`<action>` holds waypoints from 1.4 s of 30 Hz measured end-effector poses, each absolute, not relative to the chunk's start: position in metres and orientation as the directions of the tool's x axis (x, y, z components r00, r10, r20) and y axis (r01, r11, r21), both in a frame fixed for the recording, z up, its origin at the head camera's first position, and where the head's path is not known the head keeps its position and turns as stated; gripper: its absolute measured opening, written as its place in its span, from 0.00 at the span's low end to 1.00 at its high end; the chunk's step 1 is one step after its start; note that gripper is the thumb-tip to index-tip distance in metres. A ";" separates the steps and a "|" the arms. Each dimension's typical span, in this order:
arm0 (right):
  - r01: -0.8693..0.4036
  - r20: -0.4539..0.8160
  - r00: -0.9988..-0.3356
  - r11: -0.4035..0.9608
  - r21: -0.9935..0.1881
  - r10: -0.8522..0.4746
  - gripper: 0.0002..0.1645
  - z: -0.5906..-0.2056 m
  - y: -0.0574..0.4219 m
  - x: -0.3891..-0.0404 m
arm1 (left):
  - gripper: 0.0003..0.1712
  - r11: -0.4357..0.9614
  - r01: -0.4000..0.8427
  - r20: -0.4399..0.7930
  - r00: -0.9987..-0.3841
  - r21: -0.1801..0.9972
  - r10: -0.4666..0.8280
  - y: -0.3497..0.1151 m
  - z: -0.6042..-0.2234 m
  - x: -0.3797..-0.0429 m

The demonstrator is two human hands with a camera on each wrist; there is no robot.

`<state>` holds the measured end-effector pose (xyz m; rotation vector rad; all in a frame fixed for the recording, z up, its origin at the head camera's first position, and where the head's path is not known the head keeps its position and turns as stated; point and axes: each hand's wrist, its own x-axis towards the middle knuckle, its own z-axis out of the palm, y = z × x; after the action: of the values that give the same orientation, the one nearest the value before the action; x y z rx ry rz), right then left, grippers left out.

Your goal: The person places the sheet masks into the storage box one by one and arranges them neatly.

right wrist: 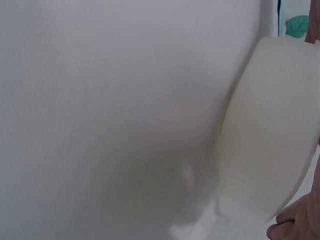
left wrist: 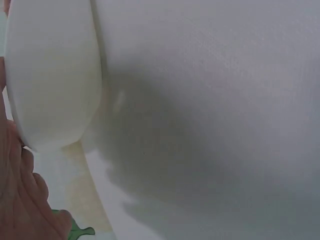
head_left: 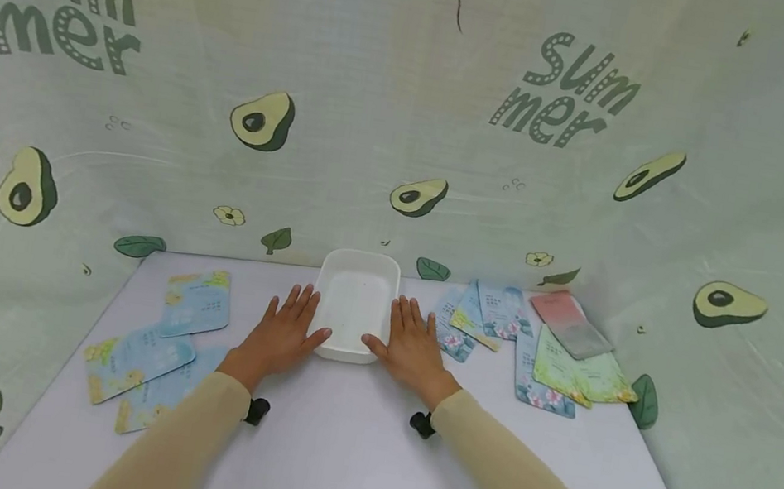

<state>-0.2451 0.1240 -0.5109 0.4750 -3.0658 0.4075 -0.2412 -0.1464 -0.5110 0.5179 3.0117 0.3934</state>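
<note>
A white rectangular plastic tray (head_left: 357, 302) with rounded corners and a bare inside sits at the far middle of the table. My left hand (head_left: 280, 335) lies along its left side, fingers stretched forward and the thumb on the near left rim. Mirroring it, my right hand (head_left: 415, 350) is at the right side, its fingers straight and its thumb at the near right rim. In the left wrist view, the tray's outer wall (left wrist: 55, 75) stands beside the left fingers. The right wrist view has the tray wall (right wrist: 270, 130) next to the right hand's fingers.
Flat blue printed packets (head_left: 197, 302) lie spread on the left of the white table (head_left: 332, 453). On the right are several overlapping packets in blue (head_left: 503, 310), green (head_left: 570, 366) and red-grey (head_left: 571, 324). A printed cloth (head_left: 351, 105) hangs behind the table's back edge.
</note>
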 end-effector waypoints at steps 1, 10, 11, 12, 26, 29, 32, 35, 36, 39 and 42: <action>-0.304 0.036 -0.952 0.918 -0.255 -0.305 0.58 -0.512 0.122 -0.245 | 0.51 0.909 0.324 -0.027 -0.939 0.262 0.342 -0.146 -0.514 -0.241; -0.345 0.003 -0.935 0.907 -0.243 -0.355 0.56 -0.513 0.127 -0.224 | 0.57 0.917 0.292 -0.037 -0.949 0.272 0.313 -0.138 -0.513 -0.207; -0.355 0.000 -0.931 0.903 -0.243 -0.366 0.56 -0.513 0.128 -0.218 | 0.58 0.918 0.290 -0.033 -0.950 0.270 0.310 -0.138 -0.513 -0.199; -0.362 -0.005 -0.927 0.900 -0.244 -0.374 0.57 -0.513 0.128 -0.212 | 0.59 0.919 0.287 -0.030 -0.951 0.271 0.306 -0.138 -0.514 -0.192; -0.422 0.062 -0.906 0.880 -0.218 -0.419 0.56 -0.510 0.131 -0.159 | 0.62 0.936 0.256 0.001 -0.965 0.242 0.264 -0.134 -0.513 -0.139; -0.418 0.061 -0.908 0.881 -0.224 -0.415 0.56 -0.511 0.130 -0.156 | 0.67 0.943 0.245 0.000 -0.968 0.223 0.251 -0.135 -0.513 -0.141; -0.411 0.059 -0.911 0.882 -0.228 -0.409 0.56 -0.512 0.128 -0.154 | 0.69 0.942 0.253 0.012 -0.966 0.221 0.257 -0.138 -0.512 -0.143; -0.408 0.062 -0.912 0.884 -0.227 -0.405 0.56 -0.512 0.127 -0.154 | 0.70 0.935 0.269 0.022 -0.962 0.230 0.272 -0.139 -0.513 -0.145; -0.408 0.062 -0.912 0.884 -0.228 -0.405 0.56 -0.513 0.127 -0.154 | 0.71 0.933 0.273 0.025 -0.961 0.235 0.275 -0.139 -0.514 -0.146; -0.412 0.050 -0.910 0.879 -0.240 -0.412 0.57 -0.511 0.129 -0.154 | 0.72 0.934 0.274 0.021 -0.961 0.230 0.277 -0.139 -0.515 -0.148; -0.406 0.031 -0.911 0.877 -0.256 -0.412 0.58 -0.507 0.138 -0.160 | 0.73 0.937 0.270 0.000 -0.961 0.224 0.277 -0.138 -0.514 -0.149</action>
<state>-0.1602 0.1381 -0.5071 0.6683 -3.0677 0.4099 -0.1486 -0.1376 -0.5143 0.4321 3.0607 0.3465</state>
